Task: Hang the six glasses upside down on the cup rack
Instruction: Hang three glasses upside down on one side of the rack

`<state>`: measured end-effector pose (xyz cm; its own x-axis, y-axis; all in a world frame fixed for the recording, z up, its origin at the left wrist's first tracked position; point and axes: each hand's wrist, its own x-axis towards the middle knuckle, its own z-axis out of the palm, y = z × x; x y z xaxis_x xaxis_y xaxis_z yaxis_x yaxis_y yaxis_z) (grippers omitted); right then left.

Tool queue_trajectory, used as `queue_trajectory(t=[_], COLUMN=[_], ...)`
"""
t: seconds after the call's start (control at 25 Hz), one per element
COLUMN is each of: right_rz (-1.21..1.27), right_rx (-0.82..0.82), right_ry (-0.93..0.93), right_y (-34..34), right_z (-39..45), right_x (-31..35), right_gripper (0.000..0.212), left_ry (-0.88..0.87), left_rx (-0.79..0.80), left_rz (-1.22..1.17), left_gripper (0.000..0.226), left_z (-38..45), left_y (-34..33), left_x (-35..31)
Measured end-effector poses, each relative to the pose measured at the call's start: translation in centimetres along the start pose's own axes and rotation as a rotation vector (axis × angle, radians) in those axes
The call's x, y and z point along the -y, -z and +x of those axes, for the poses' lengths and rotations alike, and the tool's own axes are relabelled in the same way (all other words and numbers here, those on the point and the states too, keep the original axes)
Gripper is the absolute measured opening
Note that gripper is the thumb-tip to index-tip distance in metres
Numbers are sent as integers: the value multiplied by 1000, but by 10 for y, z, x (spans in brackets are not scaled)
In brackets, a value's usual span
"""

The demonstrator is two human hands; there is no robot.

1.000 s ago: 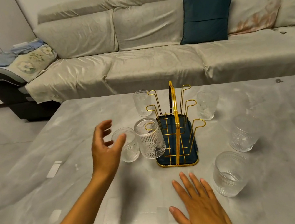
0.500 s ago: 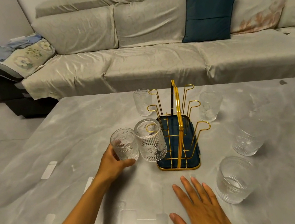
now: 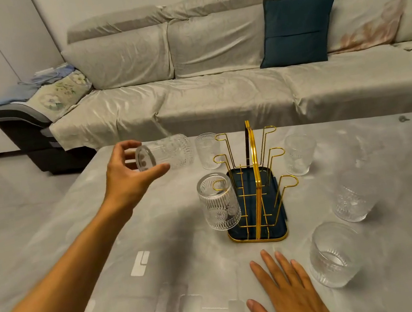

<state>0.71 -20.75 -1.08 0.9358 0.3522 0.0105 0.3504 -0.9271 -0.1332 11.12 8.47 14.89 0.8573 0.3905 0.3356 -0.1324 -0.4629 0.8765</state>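
Note:
A gold wire cup rack (image 3: 254, 183) with a dark blue tray stands mid-table. One ribbed glass (image 3: 218, 202) hangs upside down on its near left prong. My left hand (image 3: 126, 177) holds another glass (image 3: 169, 152) on its side in the air, left of the rack, its base toward me. A third glass (image 3: 206, 150) stands upright behind the rack's left side. Three more glasses stand upright to the right of the rack: a far one (image 3: 298, 154), a middle one (image 3: 351, 199) and a near one (image 3: 333, 254). My right hand (image 3: 288, 297) lies flat on the table, fingers spread.
The grey marble-look table (image 3: 160, 245) carries everything. Behind it runs a long beige sofa (image 3: 216, 91) with a teal cushion (image 3: 298, 28). A small dark object (image 3: 402, 119) lies at the table's far right edge.
My left hand closed on the glass beside the hung one, lifted it off the table and tipped it onto its side. The right hand stayed flat.

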Motion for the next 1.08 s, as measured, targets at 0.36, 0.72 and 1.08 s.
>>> queue_trajectory(t=[0.36, 0.72, 1.08], right_rz=[10, -34, -35], right_rx=[-148, -287, -292], right_ry=[94, 150, 161], right_y=[-23, -32, -33], right_z=[15, 14, 13], right_x=[-10, -14, -13], right_gripper=[73, 90, 91], left_ry=[-105, -23, -5], left_rx=[346, 510, 565], left_rz=[179, 393, 505], left_gripper=[69, 79, 77], left_z=[52, 45, 44], left_y=[-66, -101, -110], left_x=[-74, -49, -42])
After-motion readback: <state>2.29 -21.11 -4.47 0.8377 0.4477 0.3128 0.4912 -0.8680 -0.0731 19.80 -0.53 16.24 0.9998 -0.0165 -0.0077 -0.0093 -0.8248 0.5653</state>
